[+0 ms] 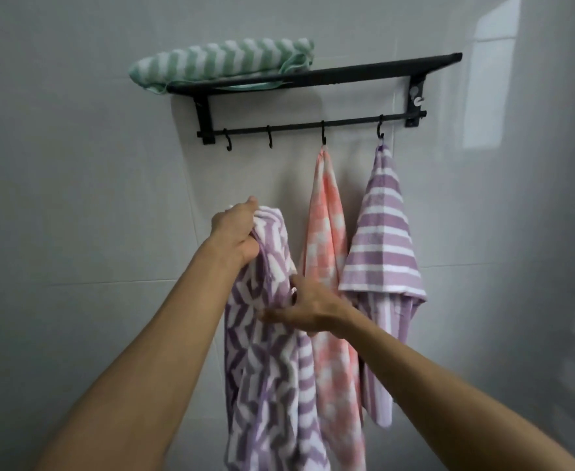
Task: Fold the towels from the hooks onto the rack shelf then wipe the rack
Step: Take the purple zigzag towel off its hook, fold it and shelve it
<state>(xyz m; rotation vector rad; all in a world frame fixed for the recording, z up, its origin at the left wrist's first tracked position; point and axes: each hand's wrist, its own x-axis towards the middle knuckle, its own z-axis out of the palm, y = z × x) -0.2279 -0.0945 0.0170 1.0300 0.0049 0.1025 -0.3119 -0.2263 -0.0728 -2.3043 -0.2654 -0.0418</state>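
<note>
Purple chevron towel [269, 351] at centre-bottom of frame, off the hooks, hanging below both hands. Left hand [236, 232] grips its bunched top; right hand [308, 309] pinches an edge lower down, fingers curled into the cloth. Judged soft, light, limp, not slippery; best held at corners or hem. Long axis vertical, free end pointing down. Green towel [221, 62] already lies on rack shelf [364, 74], upper centre.
</note>
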